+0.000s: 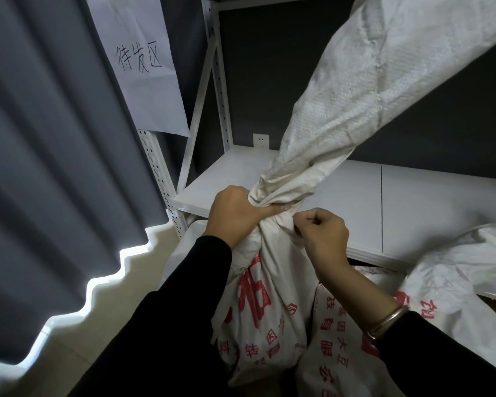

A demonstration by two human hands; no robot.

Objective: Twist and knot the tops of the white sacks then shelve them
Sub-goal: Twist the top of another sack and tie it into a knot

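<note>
sleeves: long, black, both arms | right wrist: metal bangle (387, 318), gold-toned | hands: bare

Likely a storeroom: shelving rack (218, 90), labelled sign (139, 57).

A pleated grey fabric curtain (55, 138) covers the left side. Bright light shows along its wavy hem, above a pale smooth floor (98, 325). A white metal shelving unit (158, 173) with perforated uprights stands against a dark grey wall (269, 81). Its flat white shelf board (413, 202) shows one seam. A white paper sheet (143, 75) with handwritten characters hangs beside the upright. A white wall socket (261, 140) sits just above the board.
</note>
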